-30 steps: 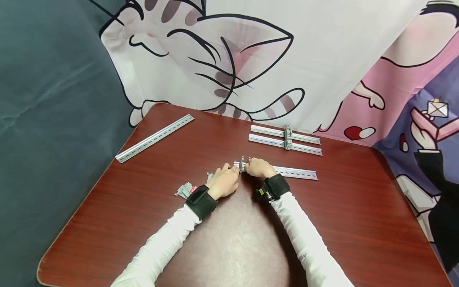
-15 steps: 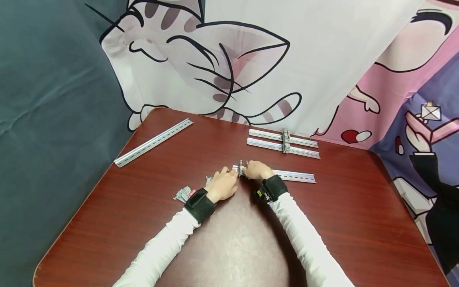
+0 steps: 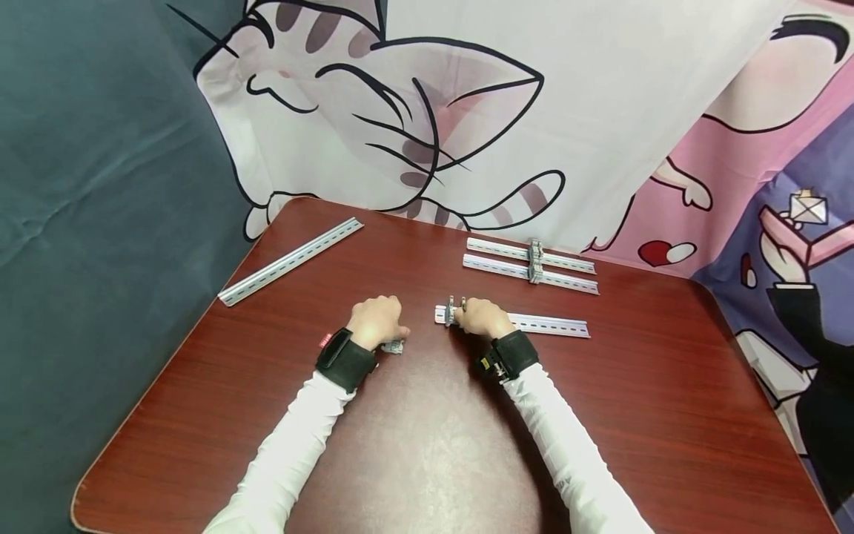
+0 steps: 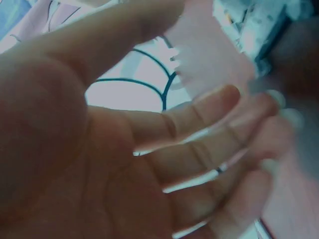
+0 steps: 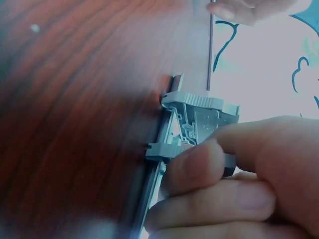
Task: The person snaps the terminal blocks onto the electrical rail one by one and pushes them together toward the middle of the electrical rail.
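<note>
In the head view my right hand (image 3: 483, 317) is at the near slotted metal DIN rail (image 3: 550, 327), covering part of it. The right wrist view shows its thumb and fingers pinching a grey terminal block (image 5: 164, 151) on the rail. A second grey terminal block (image 5: 202, 102) sits upright on the rail, a small gap away. My left hand (image 3: 375, 322) is off the rail, over a small grey part (image 3: 394, 346) partly hidden beneath it. Its fingers are loosely bent with nothing between them and the thumb in the left wrist view, where blurred grey parts (image 4: 244, 25) lie beyond the fingertips.
Two parallel rails (image 3: 567, 281) at the back right have a row of grey blocks (image 3: 536, 261) across them. Another rail (image 3: 290, 262) lies slanted at the back left. A red label (image 3: 325, 340) shows beside the left wristband. A printed cloth (image 3: 600, 111) hangs behind the brown table (image 3: 654, 415).
My left hand has left the rail's left end and moved left to the loose grey parts, uncovering that end. My right hand has stayed at the block on the rail.
</note>
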A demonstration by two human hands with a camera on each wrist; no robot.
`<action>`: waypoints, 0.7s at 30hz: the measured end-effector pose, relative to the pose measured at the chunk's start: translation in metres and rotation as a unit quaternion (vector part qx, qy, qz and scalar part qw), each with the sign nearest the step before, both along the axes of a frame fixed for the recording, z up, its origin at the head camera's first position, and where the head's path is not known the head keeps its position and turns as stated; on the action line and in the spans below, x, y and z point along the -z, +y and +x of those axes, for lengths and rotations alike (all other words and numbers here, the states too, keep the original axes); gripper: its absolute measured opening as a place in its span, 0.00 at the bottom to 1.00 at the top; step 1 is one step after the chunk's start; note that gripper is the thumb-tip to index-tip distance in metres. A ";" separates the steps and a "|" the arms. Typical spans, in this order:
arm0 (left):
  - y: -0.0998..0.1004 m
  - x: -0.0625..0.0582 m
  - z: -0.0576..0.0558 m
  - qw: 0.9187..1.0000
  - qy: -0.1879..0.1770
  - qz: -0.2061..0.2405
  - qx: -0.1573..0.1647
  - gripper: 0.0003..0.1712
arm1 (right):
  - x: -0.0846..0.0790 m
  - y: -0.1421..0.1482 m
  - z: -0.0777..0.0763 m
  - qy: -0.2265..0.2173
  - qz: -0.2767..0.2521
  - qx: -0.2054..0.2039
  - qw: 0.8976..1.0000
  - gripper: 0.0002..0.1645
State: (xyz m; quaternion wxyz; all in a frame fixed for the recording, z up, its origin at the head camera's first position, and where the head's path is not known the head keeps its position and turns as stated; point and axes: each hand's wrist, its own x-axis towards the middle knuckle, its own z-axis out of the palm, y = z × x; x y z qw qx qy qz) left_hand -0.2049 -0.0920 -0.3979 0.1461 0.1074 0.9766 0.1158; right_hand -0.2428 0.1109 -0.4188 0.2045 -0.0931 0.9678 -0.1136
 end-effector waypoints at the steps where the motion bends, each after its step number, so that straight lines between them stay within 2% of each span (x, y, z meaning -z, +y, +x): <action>1: 0.001 0.001 0.001 1.000 -0.011 -0.003 -0.005 0.23 | 0.000 0.000 0.001 0.003 -0.007 0.002 1.000 0.22; 3: 0.005 0.005 0.002 1.000 -0.016 -0.008 -0.005 0.26 | 0.002 0.001 0.003 0.008 -0.021 0.006 1.000 0.24; 7: 0.012 0.009 0.004 1.000 -0.008 -0.005 0.019 0.20 | 0.006 0.006 0.007 0.021 -0.062 0.011 0.998 0.29; 12: 0.017 0.011 0.005 0.999 0.010 -0.005 0.036 0.17 | 0.007 0.013 0.014 0.023 -0.106 0.005 0.994 0.35; 21: 0.019 0.009 0.006 0.999 0.016 0.012 0.041 0.18 | -0.007 0.024 0.030 0.019 -0.131 0.025 0.991 0.34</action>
